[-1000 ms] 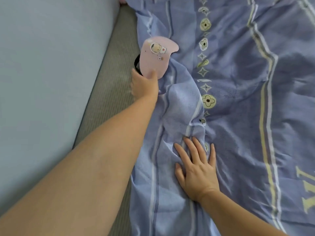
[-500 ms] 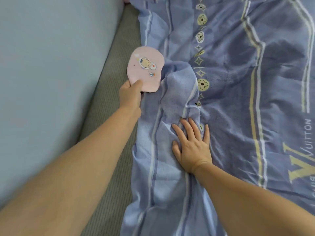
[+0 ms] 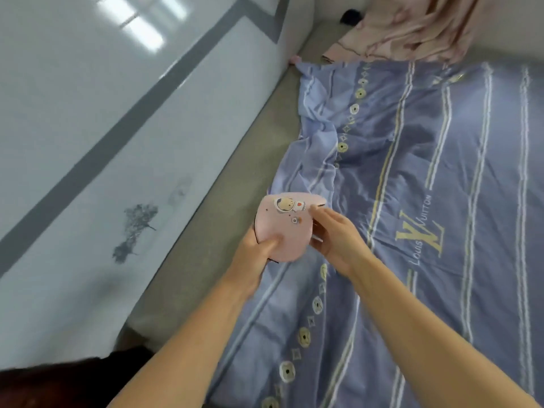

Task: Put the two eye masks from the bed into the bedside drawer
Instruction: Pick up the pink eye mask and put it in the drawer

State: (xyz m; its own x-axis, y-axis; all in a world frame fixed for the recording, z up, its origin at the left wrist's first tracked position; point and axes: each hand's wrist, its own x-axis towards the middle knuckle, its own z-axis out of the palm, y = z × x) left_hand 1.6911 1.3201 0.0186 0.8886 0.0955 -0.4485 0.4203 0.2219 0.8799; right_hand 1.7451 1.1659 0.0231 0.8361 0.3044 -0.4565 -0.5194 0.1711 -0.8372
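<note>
A pink eye mask [image 3: 287, 228] with a small cartoon figure printed on it is held up above the left edge of the bed. My left hand [image 3: 256, 254] grips its lower left part, thumb on the front. My right hand [image 3: 335, 237] touches its right side, fingers partly behind it. A dark edge shows along the mask's left and bottom rim; whether that is a second mask, I cannot tell. The bedside drawer is not in view.
A blue striped quilt [image 3: 426, 201] with yellow lettering covers the bed. A beige mattress edge [image 3: 212, 237] runs beside a glossy white floor [image 3: 88, 142]. Pink fabric [image 3: 412, 28] lies bunched at the bed's far end. A dark object [image 3: 73, 378] sits at the lower left.
My left hand has drawn the mask back towards me. My right hand has lifted off the quilt and come up to the mask. The view has pulled back, showing floor and pink fabric.
</note>
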